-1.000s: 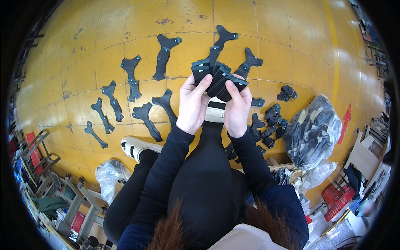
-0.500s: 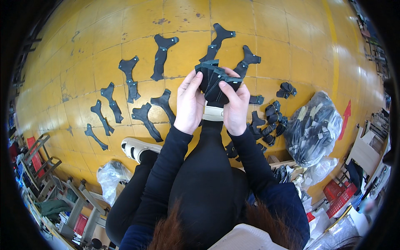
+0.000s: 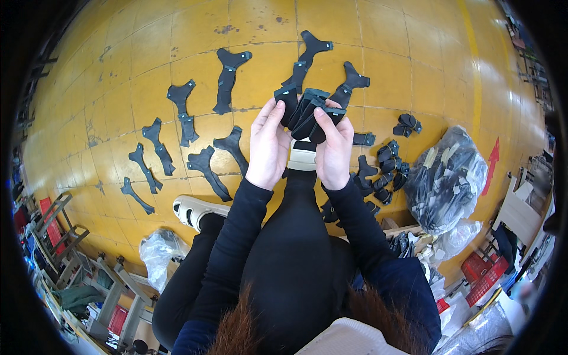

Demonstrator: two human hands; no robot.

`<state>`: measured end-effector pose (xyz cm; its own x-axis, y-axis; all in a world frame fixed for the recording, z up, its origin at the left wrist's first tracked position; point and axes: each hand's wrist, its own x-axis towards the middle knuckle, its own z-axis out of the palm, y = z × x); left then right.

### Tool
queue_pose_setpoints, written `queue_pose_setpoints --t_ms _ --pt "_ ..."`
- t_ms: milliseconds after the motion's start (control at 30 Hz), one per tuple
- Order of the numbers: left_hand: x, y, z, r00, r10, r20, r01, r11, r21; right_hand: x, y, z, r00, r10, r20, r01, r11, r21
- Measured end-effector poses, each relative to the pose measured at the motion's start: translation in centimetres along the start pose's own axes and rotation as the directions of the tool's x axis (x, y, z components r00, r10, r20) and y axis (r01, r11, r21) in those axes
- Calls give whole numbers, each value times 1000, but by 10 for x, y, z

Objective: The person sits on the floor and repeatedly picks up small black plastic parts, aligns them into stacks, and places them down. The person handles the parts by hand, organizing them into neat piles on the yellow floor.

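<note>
1. Nearest are two hands: the left hand's [image 3: 268, 145] grip pinches the left side of one fanned stack of black pieces [image 3: 306, 115]; the right hand's [image 3: 335, 145] grip pinches its right side. Held above the yellow floor [image 3: 414, 83], the pieces overlap too much to count.
2. Two cream shoes [image 3: 200, 213] sit below.
3. One large clear bag [image 3: 445, 183] stands rightward, near one red arrow [image 3: 491, 165].
4. Seven long black shapes [image 3: 232, 148] lie leftward, two beyond the hands.

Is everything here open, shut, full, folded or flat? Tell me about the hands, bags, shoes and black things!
Held black pieces, fanned out
Left hand, gripping them
Right hand, gripping them
Y-shaped black pieces, laid flat
Black bundles, clustered together
Big plastic bag, bulging full
Smaller left bag, crumpled
Cream shoes, worn
</note>
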<state>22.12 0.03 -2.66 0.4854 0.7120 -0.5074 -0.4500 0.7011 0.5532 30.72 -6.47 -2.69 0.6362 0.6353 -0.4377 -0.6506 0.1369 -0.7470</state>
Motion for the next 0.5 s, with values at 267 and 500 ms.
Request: queue_pose_setpoints --t_ms 267,500 --pt "-5 -17 2 964 -185 193 83 895 438 1 12 -5 996 -57 69 68 982 -175" --pt "-3 -5 -8 985 -174 -1 165 931 325 9 20 -17 965 -121 234 150 983 -110"
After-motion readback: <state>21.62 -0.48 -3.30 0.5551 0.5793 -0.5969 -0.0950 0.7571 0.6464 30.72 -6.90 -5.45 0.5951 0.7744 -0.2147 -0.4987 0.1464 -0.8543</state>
